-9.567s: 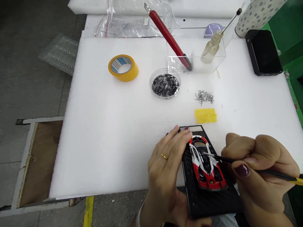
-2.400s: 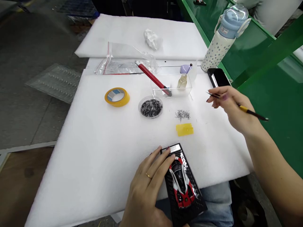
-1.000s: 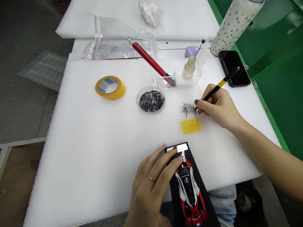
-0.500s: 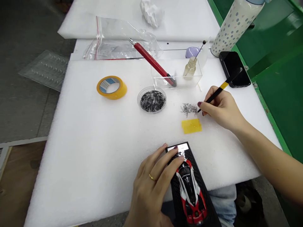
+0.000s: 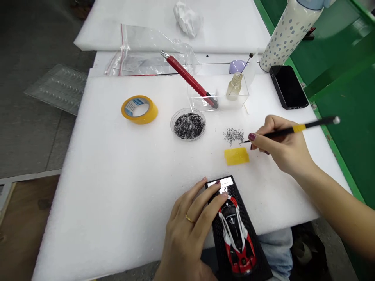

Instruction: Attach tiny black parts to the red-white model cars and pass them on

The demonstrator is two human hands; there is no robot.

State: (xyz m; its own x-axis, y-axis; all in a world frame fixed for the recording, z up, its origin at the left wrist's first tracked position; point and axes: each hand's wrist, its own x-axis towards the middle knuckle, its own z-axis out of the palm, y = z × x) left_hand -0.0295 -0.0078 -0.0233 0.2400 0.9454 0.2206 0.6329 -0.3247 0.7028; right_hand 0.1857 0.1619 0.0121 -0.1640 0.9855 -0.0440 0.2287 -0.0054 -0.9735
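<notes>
Piled inside a shallow, round, clear plastic dish (image 5: 189, 111) on the white foam worktop (image 5: 117, 175): short black strands (image 5: 190, 126), covering most of its floor. Between one and two o'clock from the dish, a clear rectangular plastic box (image 5: 202, 104). Inside the box, a small pale yellowish glass bottle (image 5: 234, 87) with a thin dark-knobbed rod (image 5: 249, 61) leaning out of its neck toward one o'clock; too small to tell any liquid level. Also in the box, the lower end of a red pen-shaped tool (image 5: 187, 77), slanting out toward ten o'clock.

At five o'clock from the dish, near the worktop's edge, a red, white and black model car (image 5: 234, 230) on a black patterned rectangular base (image 5: 217, 234). Across the base's upper left corner, the left hand (image 5: 189, 230), holding it with fingers slightly spread and thumb out of sight.

In the narrowed fingers of the right hand (image 5: 284, 144), a slim black yellow-banded tool (image 5: 281, 133), rear end toward two o'clock, fine tip at the four-to-five o'clock edge of a loose scatter of black strands (image 5: 233, 135). Just below, at six o'clock, a rectangular yellow tape piece (image 5: 236, 156).
</notes>
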